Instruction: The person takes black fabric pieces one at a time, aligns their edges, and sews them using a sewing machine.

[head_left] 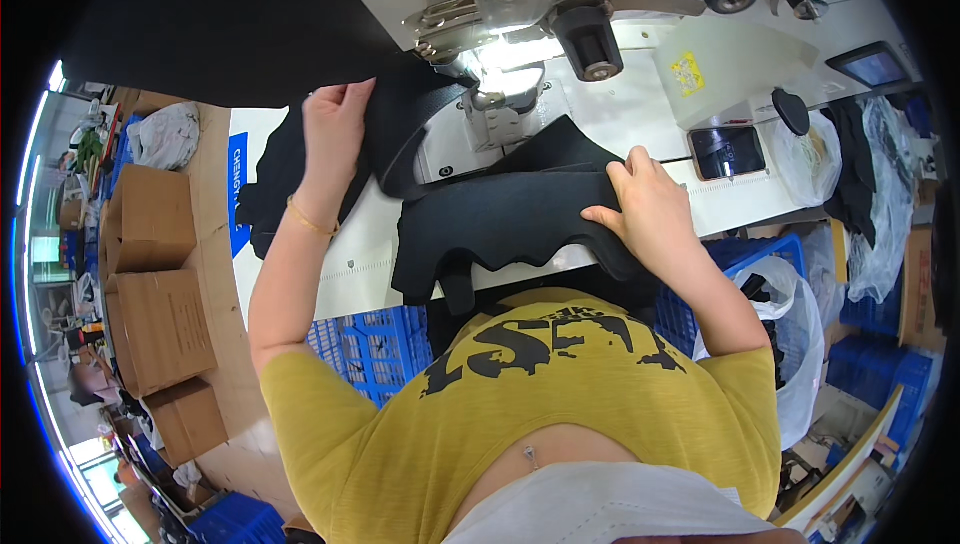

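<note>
My left hand [336, 129] is closed in a pinch on a strip of black fabric [408, 119] to the left of the sewing machine's needle area. This strip curves down toward the machine bed. My right hand [655, 212] lies on the right end of a black fabric panel [500, 219] with a wavy near edge, its thumb spread from the fingers. The panel lies across the front of the white table [365, 279] and overhangs its near edge. Under a bright lamp stands the sewing machine's needle and foot area [492, 122]; fabric partly hides it.
More black fabric [280, 169] lies at the left. A phone [728, 153] rests on the table's right side near a plastic bag [815, 159]. Blue crates [375, 349] stand below the table. Cardboard boxes [165, 329] sit on the floor at left.
</note>
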{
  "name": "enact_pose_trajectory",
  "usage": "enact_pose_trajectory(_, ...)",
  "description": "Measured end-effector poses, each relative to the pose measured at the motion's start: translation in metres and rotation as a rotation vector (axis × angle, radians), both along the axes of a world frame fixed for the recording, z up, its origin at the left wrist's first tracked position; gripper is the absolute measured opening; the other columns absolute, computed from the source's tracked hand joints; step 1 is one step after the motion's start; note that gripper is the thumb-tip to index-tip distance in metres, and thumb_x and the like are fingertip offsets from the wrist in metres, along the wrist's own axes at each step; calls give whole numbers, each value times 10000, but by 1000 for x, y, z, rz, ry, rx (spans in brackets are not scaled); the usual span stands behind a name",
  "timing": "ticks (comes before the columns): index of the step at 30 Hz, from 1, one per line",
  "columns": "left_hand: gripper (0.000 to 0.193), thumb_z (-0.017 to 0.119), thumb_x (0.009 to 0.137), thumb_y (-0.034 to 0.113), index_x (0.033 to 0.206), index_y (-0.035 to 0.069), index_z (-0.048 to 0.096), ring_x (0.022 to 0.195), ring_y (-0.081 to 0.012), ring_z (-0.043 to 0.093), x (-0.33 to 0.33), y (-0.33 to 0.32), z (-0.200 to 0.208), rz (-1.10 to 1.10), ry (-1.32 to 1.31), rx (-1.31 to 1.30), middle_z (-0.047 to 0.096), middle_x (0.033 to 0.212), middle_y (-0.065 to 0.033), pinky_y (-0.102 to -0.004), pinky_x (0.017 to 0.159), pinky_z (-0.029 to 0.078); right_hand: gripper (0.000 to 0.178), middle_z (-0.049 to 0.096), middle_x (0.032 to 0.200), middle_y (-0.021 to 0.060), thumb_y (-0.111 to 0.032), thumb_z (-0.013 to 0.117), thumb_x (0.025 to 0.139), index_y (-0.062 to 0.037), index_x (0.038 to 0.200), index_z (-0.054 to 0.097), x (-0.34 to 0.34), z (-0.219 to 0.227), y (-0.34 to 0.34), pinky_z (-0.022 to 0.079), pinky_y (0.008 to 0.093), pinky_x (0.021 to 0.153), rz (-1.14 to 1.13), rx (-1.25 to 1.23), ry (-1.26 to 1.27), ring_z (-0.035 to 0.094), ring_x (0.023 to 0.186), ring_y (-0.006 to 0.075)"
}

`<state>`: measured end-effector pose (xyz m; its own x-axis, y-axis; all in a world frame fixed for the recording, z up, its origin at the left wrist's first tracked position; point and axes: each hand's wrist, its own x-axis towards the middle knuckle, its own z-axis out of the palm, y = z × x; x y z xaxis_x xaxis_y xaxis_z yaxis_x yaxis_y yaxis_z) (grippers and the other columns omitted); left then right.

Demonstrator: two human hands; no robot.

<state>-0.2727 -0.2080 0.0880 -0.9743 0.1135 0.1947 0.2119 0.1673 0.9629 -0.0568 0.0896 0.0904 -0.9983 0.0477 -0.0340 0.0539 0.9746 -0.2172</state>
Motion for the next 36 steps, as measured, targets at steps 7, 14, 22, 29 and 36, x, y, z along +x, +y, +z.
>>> enact_pose_trajectory(7, 154, 715, 902, 166, 920, 13, 719, 712, -86, 590, 35, -45, 70, 140, -34, -827, 703, 855, -32, -242, 660, 468, 333, 557, 902, 109, -181, 803, 752, -42, 887, 533, 3, -6, 8, 505, 378, 616, 206, -92, 376, 614, 804, 273)
enact_pose_trajectory(14, 279, 770, 802, 187, 1021, 44, 673, 885, -309, 649, 128, 57, 80, -507, 739, -508, 682, 982, -111, -396, 737, 507, 313, 652, 785, 100, -42, 772, 788, -33, 1035, 580, -18, 44, -31, 478, 344, 505, 559, -618, 723, 621, 572, 266)
enact_pose_trajectory(22, 170, 720, 884, 151, 933, -12, 710, 697, -30, 549, 55, 48, 75, -560, -30, -370, 660, 769, 24, -208, 651, 455, 182, 690, 719, 50, -189, 598, 964, -13, 989, 636, -40, 46, -42, 430, 197, 410, -20, -1362, -213, 568, 469, 64)
enact_pose_trajectory(29, 252, 757, 847, 241, 1016, 53, 750, 936, -108, 584, 32, 58, 80, -491, -357, -286, 681, 1015, -17, -245, 890, 411, 179, 702, 727, 88, -195, 600, 963, -18, 949, 627, -58, 31, -49, 401, 189, 381, 34, -1653, -134, 564, 432, 82)
enact_pose_trajectory(36, 245, 711, 879, 241, 1016, 43, 755, 950, -145, 589, 13, 54, 72, -540, -288, -403, 675, 1040, -33, -273, 939, 400, 182, 698, 723, 93, -182, 594, 963, -3, 943, 623, -61, 32, -53, 407, 193, 386, 12, -1643, -143, 567, 436, 85)
